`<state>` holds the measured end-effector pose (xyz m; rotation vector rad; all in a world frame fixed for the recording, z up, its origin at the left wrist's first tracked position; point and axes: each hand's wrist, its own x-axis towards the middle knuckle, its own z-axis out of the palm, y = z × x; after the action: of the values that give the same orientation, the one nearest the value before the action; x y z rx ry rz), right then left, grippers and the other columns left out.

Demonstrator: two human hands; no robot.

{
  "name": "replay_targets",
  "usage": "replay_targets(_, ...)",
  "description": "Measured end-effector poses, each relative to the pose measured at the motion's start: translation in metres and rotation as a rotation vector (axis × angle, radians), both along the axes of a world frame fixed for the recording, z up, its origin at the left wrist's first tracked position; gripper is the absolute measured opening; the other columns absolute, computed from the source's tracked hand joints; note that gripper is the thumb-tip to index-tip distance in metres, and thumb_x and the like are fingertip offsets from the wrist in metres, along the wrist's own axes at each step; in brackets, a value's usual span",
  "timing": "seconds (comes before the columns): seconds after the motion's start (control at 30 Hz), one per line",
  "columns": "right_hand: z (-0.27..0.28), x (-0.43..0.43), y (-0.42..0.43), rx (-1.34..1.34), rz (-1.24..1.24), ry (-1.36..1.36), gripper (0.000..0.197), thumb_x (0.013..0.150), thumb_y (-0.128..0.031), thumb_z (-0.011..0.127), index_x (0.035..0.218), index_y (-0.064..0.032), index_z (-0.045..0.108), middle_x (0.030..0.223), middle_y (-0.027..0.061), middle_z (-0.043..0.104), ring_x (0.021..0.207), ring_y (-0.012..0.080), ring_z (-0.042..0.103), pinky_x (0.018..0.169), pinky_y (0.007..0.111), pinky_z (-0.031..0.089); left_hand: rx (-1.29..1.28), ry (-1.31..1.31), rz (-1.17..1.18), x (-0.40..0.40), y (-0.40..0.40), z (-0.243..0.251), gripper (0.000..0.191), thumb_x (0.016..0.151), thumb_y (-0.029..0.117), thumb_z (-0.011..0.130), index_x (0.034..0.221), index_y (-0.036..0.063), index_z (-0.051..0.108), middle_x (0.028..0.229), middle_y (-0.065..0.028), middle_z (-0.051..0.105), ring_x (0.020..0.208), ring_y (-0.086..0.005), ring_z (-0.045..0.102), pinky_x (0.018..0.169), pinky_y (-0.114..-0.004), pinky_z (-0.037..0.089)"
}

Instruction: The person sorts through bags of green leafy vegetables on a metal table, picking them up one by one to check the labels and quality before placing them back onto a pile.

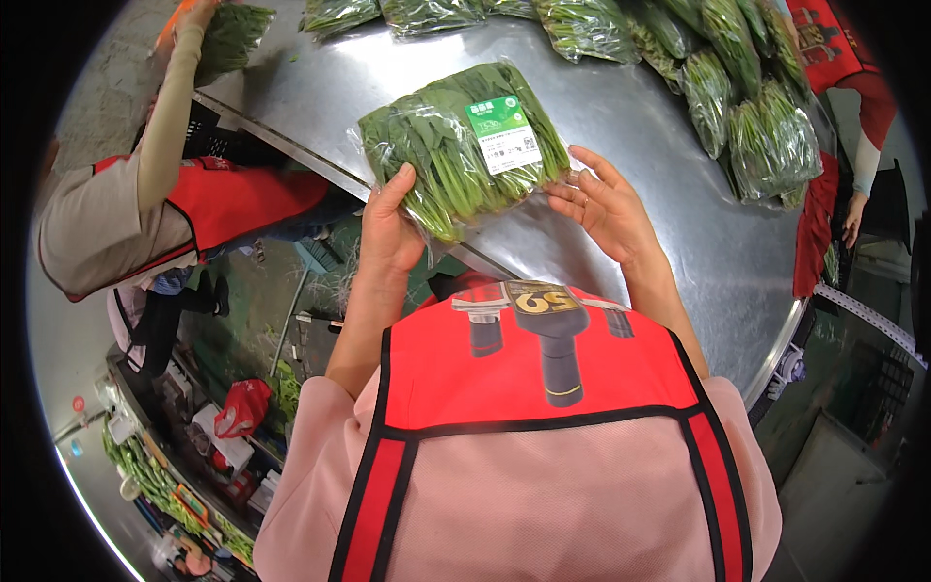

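A clear plastic bag of leafy greens (451, 156) is held up over the near edge of a metal table (698, 276), leaves away from me and stems towards me. A green and white printed label (503, 135) lies on its upper right part. My left hand (393, 222) grips the bag's lower left side, with the thumb on top. At the lower right corner, my right hand (600, 204) touches the bag with bent, spread fingers; whether they pinch the plastic is hard to tell.
Several bagged greens (582, 29) line the table's far side, with more heaped at the right (774, 145). A co-worker (145, 211) at the left holds another bag of greens (231, 40). A second person (862, 109) stands at the right. A broom (316, 254) is on the floor side at left.
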<state>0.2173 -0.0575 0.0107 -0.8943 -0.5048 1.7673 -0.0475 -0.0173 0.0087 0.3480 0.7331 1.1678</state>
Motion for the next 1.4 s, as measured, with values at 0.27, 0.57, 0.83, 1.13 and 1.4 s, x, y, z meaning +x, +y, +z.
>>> replay_targets(0.27, -0.003, -0.003, -0.001, -0.034, -0.021, -0.005, 0.050, 0.090, -0.014, 0.054, 0.133, -0.0014, 0.033, 0.116, 0.0216, 0.052, 0.102, 0.0302, 0.057, 0.086, 0.037, 0.051, 0.027, -0.005, -0.016, -0.002, -0.004, -0.002, 0.039, 0.086, 0.006, 0.056, 0.123, 0.0028, 0.045, 0.115, -0.0094, 0.056, 0.104, -0.0227, 0.056, 0.090, -0.039, 0.047)
replay_targets(0.57, 0.002, -0.005, -0.003, -0.106, -0.012, -0.108, 0.053, 0.093, -0.022, 0.051, 0.136, -0.0024, 0.028, 0.120, 0.0243, 0.049, 0.104, 0.0330, 0.056, 0.085, 0.038, 0.051, 0.179, 0.131, 0.059, 0.006, -0.003, 0.013, 0.043, 0.082, -0.001, 0.058, 0.122, 0.0014, 0.043, 0.115, -0.0091, 0.056, 0.104, -0.0220, 0.055, 0.092, -0.037, 0.044)
replay_targets(0.83, 0.015, -0.022, 0.015, -0.079, -0.025, 0.351, 0.061, 0.094, -0.045, 0.038, 0.139, -0.0063, 0.024, 0.127, 0.0239, 0.044, 0.111, 0.0361, 0.051, 0.093, 0.045, 0.045, 1.192, 1.101, -0.326, 0.048, -0.016, 0.069, 0.044, 0.072, 0.006, 0.070, 0.113, 0.0037, 0.052, 0.116, -0.0129, 0.057, 0.109, -0.0255, 0.053, 0.090, -0.035, 0.043)
replay_targets(1.13, -0.013, -0.004, 0.024, -0.038, 0.006, 0.570, 0.061, 0.093, -0.049, 0.037, 0.136, -0.0070, 0.030, 0.124, 0.0212, 0.048, 0.110, 0.0348, 0.052, 0.092, 0.046, 0.044, 0.497, 0.752, 0.015, 0.026, 0.002, 0.048, 0.024, 0.091, 0.010, 0.048, 0.113, 0.0006, 0.050, 0.114, -0.0121, 0.054, 0.097, -0.0153, 0.053, 0.081, -0.032, 0.045)
replay_targets(1.4, -0.019, -0.010, 0.026, -0.055, 0.048, 0.611, 0.061, 0.092, -0.052, 0.036, 0.134, -0.0077, 0.035, 0.121, 0.0188, 0.051, 0.110, 0.0337, 0.052, 0.092, 0.047, 0.043, 0.096, -0.075, -0.310, 0.032, 0.004, 0.022, 0.045, 0.093, 0.031, 0.050, 0.128, 0.0032, 0.043, 0.122, -0.0083, 0.052, 0.111, -0.0210, 0.050, 0.093, -0.038, 0.041)
